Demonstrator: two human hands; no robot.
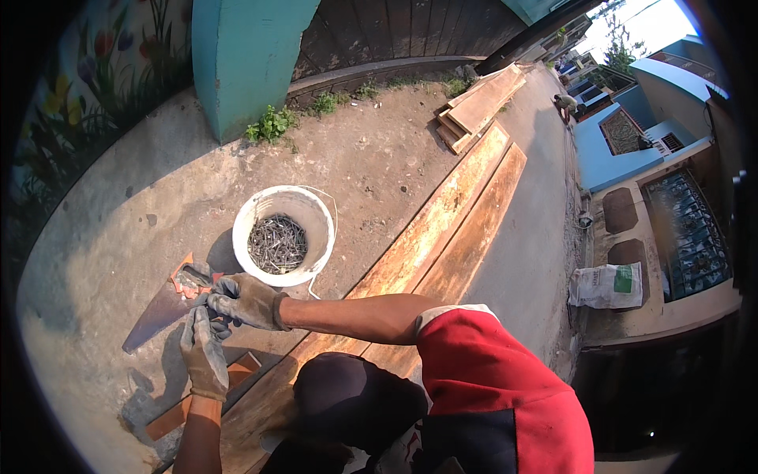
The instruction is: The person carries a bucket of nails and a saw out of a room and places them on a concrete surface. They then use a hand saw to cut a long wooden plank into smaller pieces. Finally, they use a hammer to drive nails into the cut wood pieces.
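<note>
My left hand (pixel 204 351) and my right hand (pixel 245 302), both in dirty grey gloves, meet with bent fingers beside a hand saw (pixel 150 317) with an orange handle. What they hold between them, if anything, is too small or hidden to make out. A white bucket (pixel 315 241) of grey nails (pixel 275 242) stands just beyond them. Long wooden planks (pixel 438 229) run beneath my body and away to the upper right. A short reddish-brown piece (pixel 162 423) lies by my left forearm, partly hidden.
A stack of boards (pixel 483 99) lies farther along the concrete lane (pixel 521 261). A turquoise pillar (pixel 237 63) and painted wall (pixel 95 87) border the upper left. A white sack (pixel 604 284) rests by the right-hand building. Another person (pixel 565 107) bends down far along the lane.
</note>
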